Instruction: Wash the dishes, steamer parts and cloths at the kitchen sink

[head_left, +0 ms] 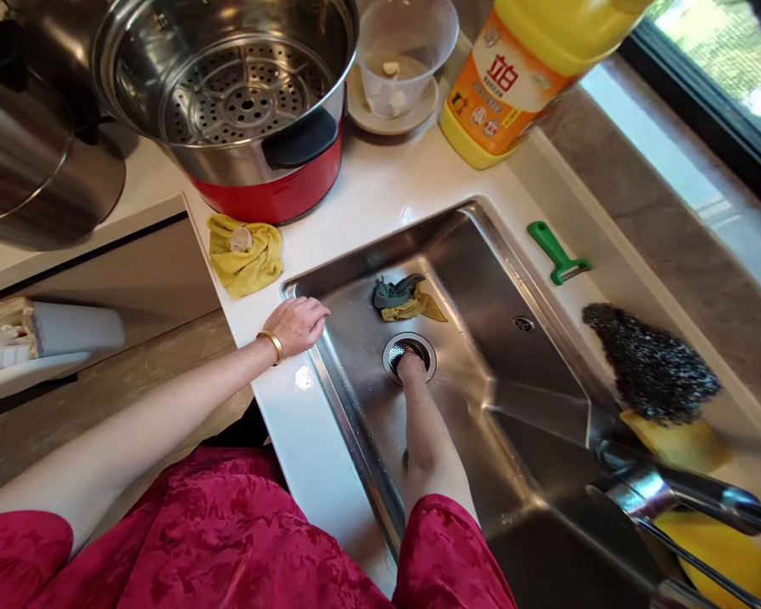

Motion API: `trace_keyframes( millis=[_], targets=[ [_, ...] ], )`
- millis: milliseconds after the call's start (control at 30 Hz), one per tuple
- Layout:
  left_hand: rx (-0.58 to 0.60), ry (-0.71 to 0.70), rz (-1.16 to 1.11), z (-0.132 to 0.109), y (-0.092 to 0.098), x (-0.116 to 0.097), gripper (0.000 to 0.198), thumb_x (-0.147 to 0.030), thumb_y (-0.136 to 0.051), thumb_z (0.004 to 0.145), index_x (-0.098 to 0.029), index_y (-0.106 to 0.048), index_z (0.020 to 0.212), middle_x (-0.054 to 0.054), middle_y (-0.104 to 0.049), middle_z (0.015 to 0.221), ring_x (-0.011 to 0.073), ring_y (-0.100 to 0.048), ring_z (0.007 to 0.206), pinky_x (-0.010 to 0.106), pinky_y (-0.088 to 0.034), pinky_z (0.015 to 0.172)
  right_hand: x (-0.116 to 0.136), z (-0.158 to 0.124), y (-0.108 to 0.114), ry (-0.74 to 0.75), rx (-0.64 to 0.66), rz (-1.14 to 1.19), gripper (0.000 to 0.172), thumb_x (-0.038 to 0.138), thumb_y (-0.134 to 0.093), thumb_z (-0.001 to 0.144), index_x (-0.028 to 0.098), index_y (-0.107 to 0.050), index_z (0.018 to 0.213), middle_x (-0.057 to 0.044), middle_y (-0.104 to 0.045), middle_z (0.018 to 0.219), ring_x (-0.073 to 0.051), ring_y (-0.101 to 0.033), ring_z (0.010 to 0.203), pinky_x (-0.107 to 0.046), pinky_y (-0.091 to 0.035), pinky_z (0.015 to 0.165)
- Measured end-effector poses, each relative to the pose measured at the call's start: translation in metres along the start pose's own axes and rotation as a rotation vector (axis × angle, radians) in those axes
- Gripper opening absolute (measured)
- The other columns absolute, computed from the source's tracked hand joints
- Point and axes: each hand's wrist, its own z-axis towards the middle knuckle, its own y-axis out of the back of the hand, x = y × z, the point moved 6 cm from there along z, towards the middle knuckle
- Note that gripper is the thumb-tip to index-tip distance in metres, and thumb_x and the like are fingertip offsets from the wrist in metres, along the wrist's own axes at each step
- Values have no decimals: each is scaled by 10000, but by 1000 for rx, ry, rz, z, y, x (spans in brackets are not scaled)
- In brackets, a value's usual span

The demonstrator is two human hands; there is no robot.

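Note:
My right hand (411, 365) reaches down into the stainless steel sink (475, 279), its fingers pinched on the perforated drain strainer (407, 357). The fingers hide part of the strainer. My left hand (295, 328), with a gold bangle (271, 346) on the wrist, rests palm down on the sink's near left rim and holds nothing. A crumpled grey-green cloth (396, 292) and a yellow cloth (415, 308) lie together on the sink floor, just beyond the drain.
A steamer pot on a red base (254, 101), a yellow cloth (244, 256), a cup on a saucer (396, 59) and a yellow bottle (513, 80) stand beyond the sink. A green-handled peeler (555, 251), a dark scouring pad (650, 364) and a metal faucet (672, 491) lie right.

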Motion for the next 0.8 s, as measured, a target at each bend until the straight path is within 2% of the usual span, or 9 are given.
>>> trace_keyframes(
  millis=[300, 567, 800],
  targets=[
    [-3, -17, -11, 0, 0, 1, 251, -212, -438, 879, -177, -669, 971, 58, -672, 969, 195, -582, 869, 350, -425, 782, -7, -5, 3, 10, -67, 3, 360, 153, -376, 892, 50, -643, 1112, -197, -675, 1049, -256, -618, 1034, -317, -443, 888],
    [1, -14, -19, 0, 0, 1, 245, -211, -436, 881, -179, -665, 964, 55, -665, 962, 186, -572, 862, 341, -415, 781, -5, 7, -4, -11, -78, 46, 361, 99, -395, 837, 45, -677, 1057, -203, -685, 1001, -270, -638, 963, -332, -466, 825],
    [1, -17, -1, 0, 0, 1, 245, -215, -435, 882, -182, -665, 961, 51, -667, 954, 188, -571, 854, 341, -415, 770, -7, 8, -6, -23, -99, 108, 366, 105, -422, 814, 39, -670, 1074, -211, -685, 976, -288, -639, 956, -367, -465, 831]
  ],
)
